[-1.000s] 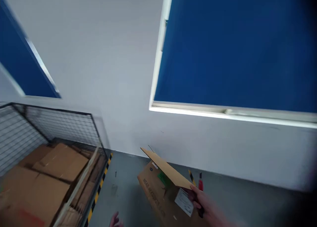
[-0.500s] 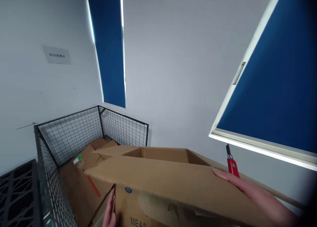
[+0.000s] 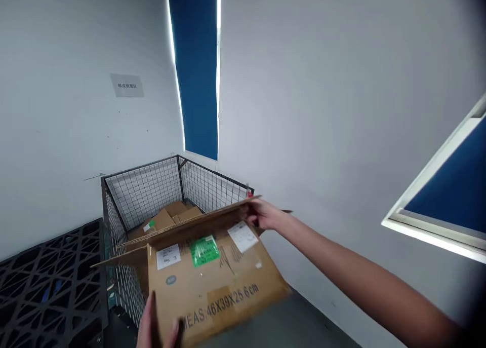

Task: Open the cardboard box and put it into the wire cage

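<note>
A cardboard box (image 3: pixel 212 297) hangs in front of me, tilted, with its flaps spread open at the top. Its near side carries white labels, a green sticker and printed measurements. My left hand (image 3: pixel 157 325) grips the box's lower left, thumb and fingers around the edge and partly out of frame. At the upper right, my right hand (image 3: pixel 260 214) is closed on the top edge by a flap. Above that hand a small part of a red utility knife (image 3: pixel 249 192) sticks out; its blade is blurred and the rest is hidden.
Beyond the box stands a wire mesh cage (image 3: pixel 144 186) with flattened cardboard (image 3: pixel 163 220) inside. Black plastic pallets (image 3: pixel 49 287) lie at the left. A paper sign (image 3: pixel 127 85) is on the wall, and blue blinds (image 3: pixel 195 74) cover the windows.
The box has swung up and tilted so its labelled side faces me. My right hand has moved left along with it, carrying the knife. The view has turned right.
</note>
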The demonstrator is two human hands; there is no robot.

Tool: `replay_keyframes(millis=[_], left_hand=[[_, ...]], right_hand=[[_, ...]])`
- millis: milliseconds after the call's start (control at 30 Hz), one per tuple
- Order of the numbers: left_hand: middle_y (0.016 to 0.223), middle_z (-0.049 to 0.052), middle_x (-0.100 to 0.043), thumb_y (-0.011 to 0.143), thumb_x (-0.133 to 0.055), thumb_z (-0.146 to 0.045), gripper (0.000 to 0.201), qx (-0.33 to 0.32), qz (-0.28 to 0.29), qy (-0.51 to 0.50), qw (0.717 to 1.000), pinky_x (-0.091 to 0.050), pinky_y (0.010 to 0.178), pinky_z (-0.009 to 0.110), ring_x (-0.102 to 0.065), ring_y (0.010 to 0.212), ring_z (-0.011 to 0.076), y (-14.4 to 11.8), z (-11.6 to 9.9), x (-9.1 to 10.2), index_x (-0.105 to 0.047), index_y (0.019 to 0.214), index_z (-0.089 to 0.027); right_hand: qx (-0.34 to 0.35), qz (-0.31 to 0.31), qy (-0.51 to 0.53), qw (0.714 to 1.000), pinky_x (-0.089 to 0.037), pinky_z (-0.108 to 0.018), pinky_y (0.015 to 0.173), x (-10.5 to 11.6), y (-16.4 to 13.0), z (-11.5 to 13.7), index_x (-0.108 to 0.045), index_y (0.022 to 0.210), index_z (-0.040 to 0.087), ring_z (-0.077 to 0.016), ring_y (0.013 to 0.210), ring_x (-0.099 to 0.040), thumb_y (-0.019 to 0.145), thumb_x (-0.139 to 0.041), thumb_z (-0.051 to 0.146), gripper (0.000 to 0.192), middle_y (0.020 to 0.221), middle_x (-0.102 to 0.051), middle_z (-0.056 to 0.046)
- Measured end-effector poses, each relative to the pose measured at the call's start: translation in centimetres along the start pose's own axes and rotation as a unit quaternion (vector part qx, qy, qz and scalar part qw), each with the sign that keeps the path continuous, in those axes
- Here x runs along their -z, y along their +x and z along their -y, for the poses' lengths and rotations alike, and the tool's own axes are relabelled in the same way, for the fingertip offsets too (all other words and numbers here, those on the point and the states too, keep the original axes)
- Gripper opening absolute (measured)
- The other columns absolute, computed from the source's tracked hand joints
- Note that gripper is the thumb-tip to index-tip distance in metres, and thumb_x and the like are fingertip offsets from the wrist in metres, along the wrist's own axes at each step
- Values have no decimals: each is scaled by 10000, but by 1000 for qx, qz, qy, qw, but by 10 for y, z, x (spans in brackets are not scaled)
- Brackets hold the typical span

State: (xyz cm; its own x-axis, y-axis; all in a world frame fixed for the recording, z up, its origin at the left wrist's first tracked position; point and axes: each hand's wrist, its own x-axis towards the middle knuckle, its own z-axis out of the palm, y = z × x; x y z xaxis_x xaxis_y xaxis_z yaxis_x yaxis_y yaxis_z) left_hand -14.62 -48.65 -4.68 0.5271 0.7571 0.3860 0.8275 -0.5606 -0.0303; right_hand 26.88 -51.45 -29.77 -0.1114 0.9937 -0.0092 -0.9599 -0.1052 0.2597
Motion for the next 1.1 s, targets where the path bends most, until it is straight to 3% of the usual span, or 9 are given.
replay_keyframes(millis=[67, 167, 233, 367, 500, 533, 633, 900, 1100], left_hand=[[1603, 48, -282, 976, -519, -686, 792, -44, 60, 210, 975, -318, 1254, 391, -353, 1489, 231, 28, 20, -21, -245, 1640, -354], [1648, 143, 184, 975, -539, -632, 864, 101, 191, 426, 879, -400, 1119, 458, -390, 1420, 445, 74, 54, -60, -187, 1717, -366], [1651, 64, 301, 934, -536, -714, 897, 37, 166, 365, 915, -341, 1189, 412, -323, 1498, 415, 97, 70, -84, -280, 1702, -328], [1678, 173, -45, 943, -417, -805, 896, 49, 123, 292, 947, -302, 1212, 458, -105, 1597, 375, 130, 73, -116, -326, 1680, -304], [1674, 220, -83, 980, -460, -719, 804, 97, 117, 318, 936, -295, 1208, 483, -176, 1580, 400, 166, 62, -124, -356, 1663, -308], [1670, 234, -97, 990, -441, -707, 794, 113, 115, 329, 930, -309, 1196, 498, -238, 1554, 424, 174, 61, -124, -356, 1661, -291], [1654, 238, -150, 993, -393, -707, 762, 122, 82, 354, 923, -370, 1141, 531, -452, 1407, 455, 186, 60, -121, -410, 1623, -279], [1397, 184, -476, 986, -353, -755, 767, 112, 62, 375, 918, -475, 1015, 529, -575, 1237, 402, 179, 48, -121, -461, 1573, -272], [1290, 158, -530, 988, -390, -743, 765, 121, 56, 375, 917, -477, 991, 504, -605, 1171, 383, 179, 45, -118, -449, 1592, -278]], right_hand=[[-60, -5, -11, 998, -91, -134, 417, 10, 84, -11, -350, 847, 160, -113, 496, -394, 891, -428, 67, 129, 626, -380, -15], [-129, -88, -47, 987, -119, -131, 404, 34, 189, -42, -362, 849, 152, -94, 487, -346, 1025, -443, 240, 213, 638, -419, -28], [-55, -113, -19, 992, -134, -126, 431, 52, 234, -55, -310, 868, 159, -64, 477, -328, 1085, -344, 287, 254, 632, -360, 17], [62, -135, -42, 988, -222, -169, 483, 89, 263, -54, -305, 895, 163, -53, 481, -347, 1085, -375, 227, 213, 625, -336, 42], [101, -140, -232, 957, -300, -269, 537, 119, 230, -67, -470, 1013, 143, -120, 551, -400, 965, -519, 756, 617, 649, -407, 13], [115, -133, -313, 933, -336, -306, 585, 123, 216, -77, -529, 1067, 146, -159, 610, -456, 975, -467, 778, 642, 694, -473, -18], [226, -8, -615, 755, -374, -407, 1000, 127, 169, -122, -627, 1107, 168, -242, 1143, -567, 1120, -201, 548, 571, 1181, -642, -92], [376, 191, -767, 484, -356, -365, 701, 95, 147, -208, -674, 1244, 270, -205, 847, -627, 1121, -344, 458, 399, 972, -646, 2], [377, 256, -807, 376, -378, -386, 711, 56, 164, -220, -651, 1260, 236, -220, 931, -640, 1119, -327, 363, 376, 1065, -645, -21]])
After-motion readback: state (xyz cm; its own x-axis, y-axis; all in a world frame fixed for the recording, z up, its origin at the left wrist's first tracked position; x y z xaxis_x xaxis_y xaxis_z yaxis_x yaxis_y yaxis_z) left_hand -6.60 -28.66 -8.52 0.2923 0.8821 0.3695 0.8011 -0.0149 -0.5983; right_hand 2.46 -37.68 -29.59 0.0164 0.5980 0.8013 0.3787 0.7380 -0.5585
